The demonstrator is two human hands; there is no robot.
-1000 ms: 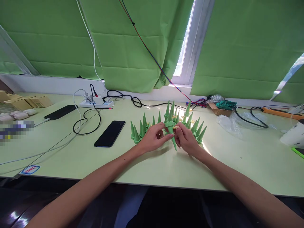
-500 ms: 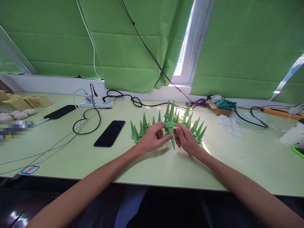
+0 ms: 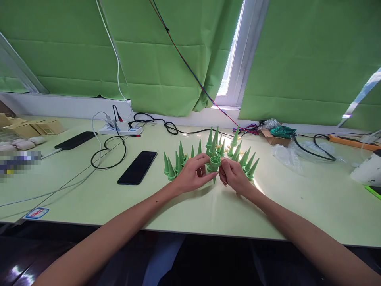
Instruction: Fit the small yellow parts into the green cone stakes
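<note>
My left hand (image 3: 195, 172) pinches a green plastic plant watering spike (image 3: 215, 162) between thumb and fingers. The spike's round threaded opening faces me, and its pointed tip shows below the thumb. My right hand (image 3: 233, 174) is closed at the right side of the same spike, its thumb and finger pressed together. Whatever small part it pinches is mostly hidden by the fingers. Behind and beside both hands stand several more green spikes (image 3: 170, 169), points up, on the table. Small yellowish pieces show among them, partly covered.
A black phone (image 3: 137, 168) lies left of the hands on the pale table (image 3: 184, 214). Further back are a power strip (image 3: 121, 129) with cables and a dark flat device (image 3: 76, 140). A small cardboard box (image 3: 273, 138) and clear plastic bags (image 3: 287, 158) are at the back right.
The held spike has tilted so that its open end faces me and its long point is mostly out of sight. Both hands have stayed almost in place.
</note>
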